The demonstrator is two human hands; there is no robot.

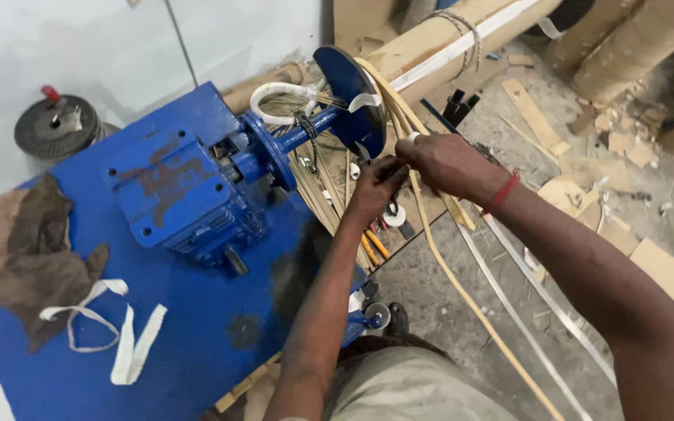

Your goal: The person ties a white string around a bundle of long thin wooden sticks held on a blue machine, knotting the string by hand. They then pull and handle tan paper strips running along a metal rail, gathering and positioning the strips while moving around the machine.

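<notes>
pinching the tan strips between both hands, left and right grips closed.

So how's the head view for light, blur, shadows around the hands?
Head view: even, soft light, no glare; left hand and right hand on the tan strands are fairly sharp, though their dark fingers merge together; the blue machine is clear; edges bend slightly; cardboard scraps look softer.

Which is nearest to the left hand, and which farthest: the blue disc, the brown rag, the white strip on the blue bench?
From the left hand:
1. Blue disc, just above it.
2. White strip, lower left on the bench.
3. Brown rag, far left.
</notes>
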